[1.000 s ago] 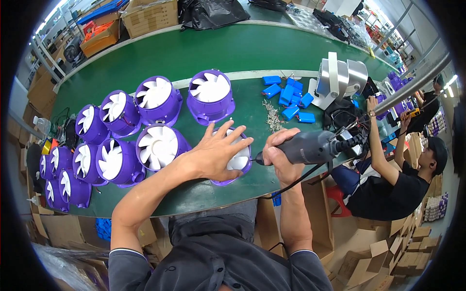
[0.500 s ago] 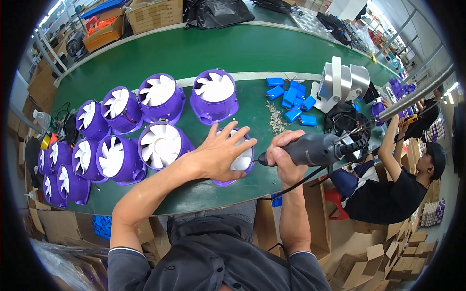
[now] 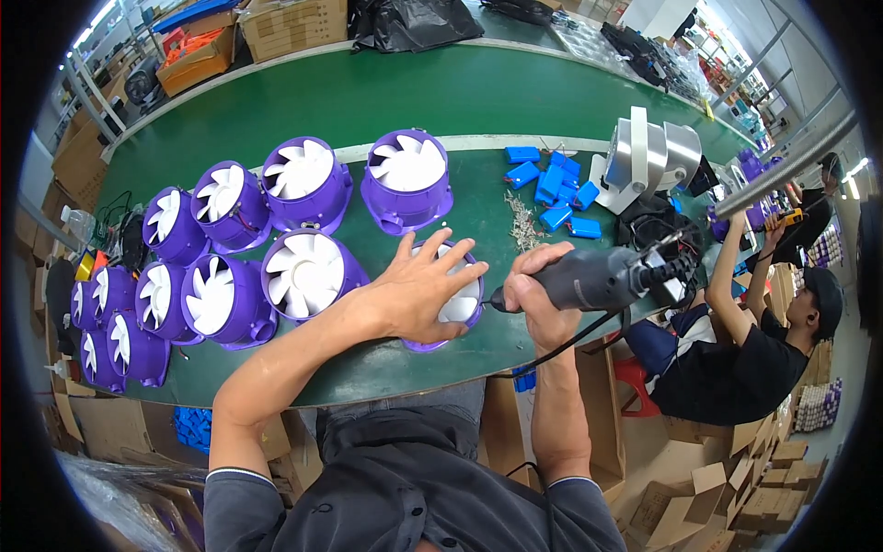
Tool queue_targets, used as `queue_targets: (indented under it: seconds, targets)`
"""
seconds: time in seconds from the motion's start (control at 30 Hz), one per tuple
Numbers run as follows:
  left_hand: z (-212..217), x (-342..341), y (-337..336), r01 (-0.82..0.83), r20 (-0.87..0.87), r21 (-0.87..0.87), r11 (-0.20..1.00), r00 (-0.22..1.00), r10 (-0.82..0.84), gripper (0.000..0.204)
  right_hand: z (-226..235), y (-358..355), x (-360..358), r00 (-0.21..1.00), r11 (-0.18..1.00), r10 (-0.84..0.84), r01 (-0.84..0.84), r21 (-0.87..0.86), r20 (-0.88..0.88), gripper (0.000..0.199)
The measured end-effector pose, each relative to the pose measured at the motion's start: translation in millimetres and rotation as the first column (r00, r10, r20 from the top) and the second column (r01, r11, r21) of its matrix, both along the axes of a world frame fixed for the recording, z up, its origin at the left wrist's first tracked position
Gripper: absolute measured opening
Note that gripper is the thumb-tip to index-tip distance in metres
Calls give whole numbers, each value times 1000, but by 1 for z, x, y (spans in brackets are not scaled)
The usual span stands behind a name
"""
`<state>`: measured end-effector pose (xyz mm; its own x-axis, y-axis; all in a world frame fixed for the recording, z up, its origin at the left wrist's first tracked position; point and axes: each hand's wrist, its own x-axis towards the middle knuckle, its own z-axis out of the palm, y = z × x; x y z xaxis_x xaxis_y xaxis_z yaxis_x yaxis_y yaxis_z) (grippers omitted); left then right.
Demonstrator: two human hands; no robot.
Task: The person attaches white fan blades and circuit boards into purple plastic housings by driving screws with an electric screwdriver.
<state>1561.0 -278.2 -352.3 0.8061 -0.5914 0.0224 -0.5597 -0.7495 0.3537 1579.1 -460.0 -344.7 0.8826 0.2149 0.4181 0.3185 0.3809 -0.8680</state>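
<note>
My left hand (image 3: 418,290) lies over a purple fan (image 3: 463,304) with white blades, its fingers spread across the front and its thumb near the close rim. The hand and forearm hide much of this fan. In my right hand (image 3: 544,304) is a dark grey electric screwdriver (image 3: 593,279), held level with its tip pointing left. The tip meets the right side of the fan's purple housing, or is very close to it. Beside my left forearm stands another purple fan (image 3: 303,276), and one more purple fan (image 3: 407,166) sits beyond my left hand.
Several purple fans (image 3: 219,198) stand in rows at the left of the green table (image 3: 386,368). Blue battery packs (image 3: 549,184), loose screws (image 3: 521,221) and a silver round device (image 3: 639,156) lie beyond the screwdriver. A person (image 3: 763,359) sits at the right, arms raised.
My hands, the fan and the screwdriver's tip stay almost in place; the screwdriver's body has shifted very slightly. At the right, the other person's hands have moved a little.
</note>
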Motion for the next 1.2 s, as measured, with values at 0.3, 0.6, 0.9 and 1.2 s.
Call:
queue_targets:
  seconds: [0.3,0.6,0.9,1.2]
  targets:
    - [-4,-7,-1,-66,68,21,998,996,65,80,7,6,8,994,981,69,-84,-176,-88,18]
    - [9,-33,-22,-430,-13,-34,902,903,430,87,1,-14,7,986,976,146,-131,-174,77,14]
    - [24,-2,0,182,-139,160,970,977,-160,89,1,-36,-4,996,996,83,-82,48,-20,21]
    - [9,-14,-25,-54,-6,94,994,998,55,90,-11,-33,2,998,1000,-12,12,12,60,23]
